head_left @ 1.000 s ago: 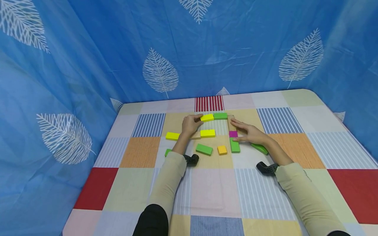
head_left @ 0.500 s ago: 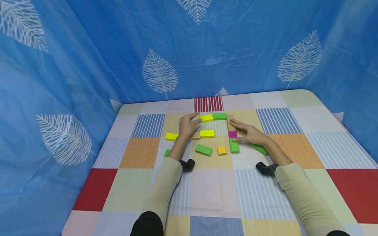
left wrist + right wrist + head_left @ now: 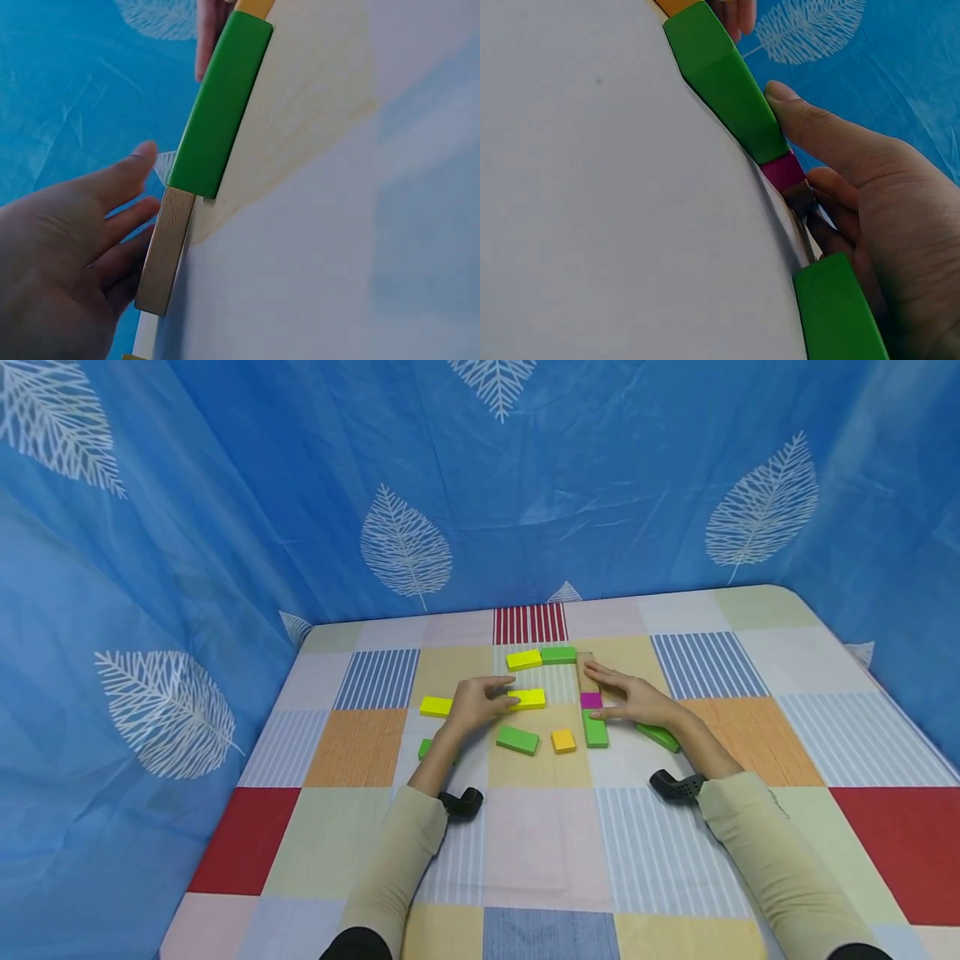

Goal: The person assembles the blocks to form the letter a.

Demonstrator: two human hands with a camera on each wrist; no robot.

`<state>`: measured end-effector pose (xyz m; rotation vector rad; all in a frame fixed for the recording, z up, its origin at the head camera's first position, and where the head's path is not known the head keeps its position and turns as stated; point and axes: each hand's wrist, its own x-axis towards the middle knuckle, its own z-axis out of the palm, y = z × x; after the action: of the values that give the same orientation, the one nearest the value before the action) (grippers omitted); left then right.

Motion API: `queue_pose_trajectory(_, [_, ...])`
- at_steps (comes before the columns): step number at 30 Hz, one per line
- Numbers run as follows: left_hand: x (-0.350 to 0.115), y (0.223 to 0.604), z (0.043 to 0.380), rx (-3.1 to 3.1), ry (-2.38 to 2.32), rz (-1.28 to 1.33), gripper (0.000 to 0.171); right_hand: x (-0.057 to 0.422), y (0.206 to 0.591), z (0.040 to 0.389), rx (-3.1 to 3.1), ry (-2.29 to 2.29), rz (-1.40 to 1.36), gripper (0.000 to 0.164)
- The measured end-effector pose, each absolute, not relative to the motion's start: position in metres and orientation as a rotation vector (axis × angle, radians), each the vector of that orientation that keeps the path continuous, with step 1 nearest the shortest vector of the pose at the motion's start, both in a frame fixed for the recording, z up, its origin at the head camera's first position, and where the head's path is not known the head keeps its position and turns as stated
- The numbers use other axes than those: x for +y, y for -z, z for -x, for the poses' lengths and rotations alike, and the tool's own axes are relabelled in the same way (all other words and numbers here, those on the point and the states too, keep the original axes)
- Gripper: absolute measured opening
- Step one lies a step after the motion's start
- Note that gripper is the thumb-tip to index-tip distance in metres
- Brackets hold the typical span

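Observation:
My left hand (image 3: 476, 704) hovers at the left end of a yellow block (image 3: 532, 698), its fingers loosely extended and its thumb tip over or against that block; contact is unclear. In the left wrist view a plain wooden block (image 3: 165, 251) lies close by its fingers, below a green block (image 3: 225, 105). My right hand (image 3: 632, 700) rests along a column made of a wooden block (image 3: 582, 675), a small purple block (image 3: 591, 701) and a green block (image 3: 596, 733). Its fingers reach over the wooden one, and its thumb touches the green one.
Another yellow block (image 3: 523, 660) and a green block (image 3: 558, 655) form the far row. An orange block (image 3: 563, 742) lies mid-table, a yellow block (image 3: 435, 707) and partly hidden green block (image 3: 424, 748) lie left, and a green block (image 3: 657, 737) sits by the right wrist.
My left hand has let go of the far yellow block and come back toward me, to the nearer yellow block. The right hand stays where it was.

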<state>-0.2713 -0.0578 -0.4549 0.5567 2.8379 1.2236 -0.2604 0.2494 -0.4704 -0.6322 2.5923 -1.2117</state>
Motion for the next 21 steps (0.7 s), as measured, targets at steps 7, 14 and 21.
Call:
queue_pose_trajectory(7, [-0.058,0.462,0.271,2.844,-1.128,-0.664,0.037,0.249,0.470,0.261,2.595,1.192,0.632,0.085])
queue_pose_trajectory(14, [-0.051,0.460,0.265,2.879,-1.087,-0.664,0.033,0.248,0.469,0.261,2.600,1.218,0.622,0.085])
queue_pose_trajectory(21, [-0.033,0.460,0.260,2.858,-1.143,-0.821,0.032,0.249,0.469,0.261,2.595,1.221,0.620,0.085])
